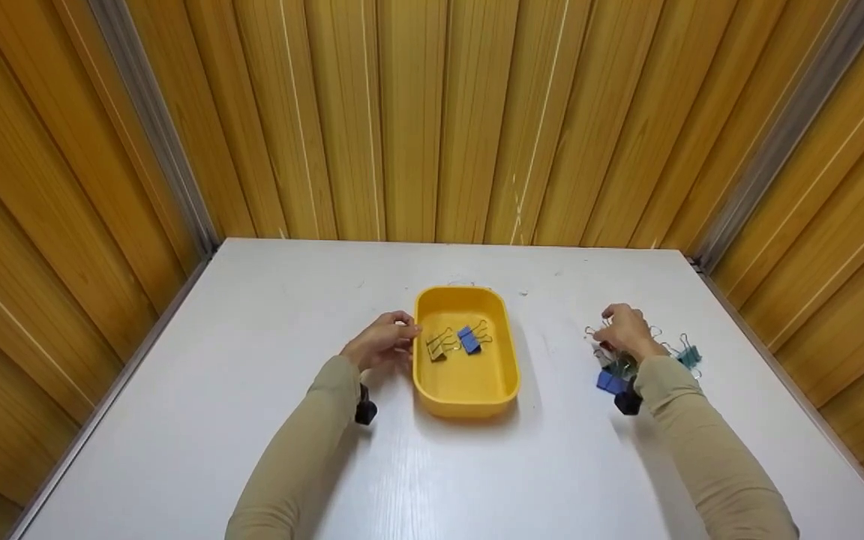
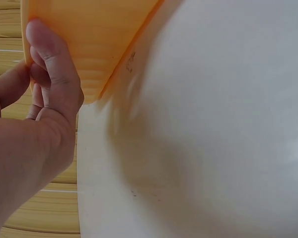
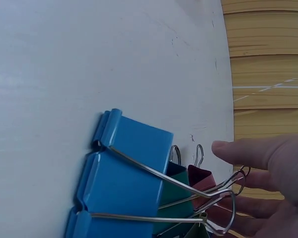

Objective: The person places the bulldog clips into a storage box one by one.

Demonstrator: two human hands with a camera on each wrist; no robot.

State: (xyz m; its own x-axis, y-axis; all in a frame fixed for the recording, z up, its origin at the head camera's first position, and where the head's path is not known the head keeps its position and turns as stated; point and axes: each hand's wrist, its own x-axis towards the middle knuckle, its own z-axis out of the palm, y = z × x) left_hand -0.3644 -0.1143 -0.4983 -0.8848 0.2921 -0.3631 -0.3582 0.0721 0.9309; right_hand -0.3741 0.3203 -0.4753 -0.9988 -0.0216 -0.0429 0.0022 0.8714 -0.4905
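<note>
Near the middle of the table stands a yellow plastic bin (image 1: 466, 386) holding a gold binder clip (image 1: 436, 349) and a blue binder clip (image 1: 469, 340), both with wire handles raised. At its left side, my left hand (image 1: 383, 341) pinches the rim; the left wrist view shows fingers bent against the outer wall and the thumb at the edge. My right hand (image 1: 625, 330) is over a cluster of binder clips. In the right wrist view its thumb and fingers are spread apart beside the wire handles. Closest to that camera are large blue clips (image 3: 134, 163), with a green clip (image 3: 175, 173) and a dark red clip (image 3: 200, 177) behind.
A teal binder clip (image 1: 688, 355) lies at the right edge of the cluster. The white table (image 1: 432, 480) is bounded by wood-patterned panels (image 1: 409, 120) at the back and both sides. Small dark marks dot its surface.
</note>
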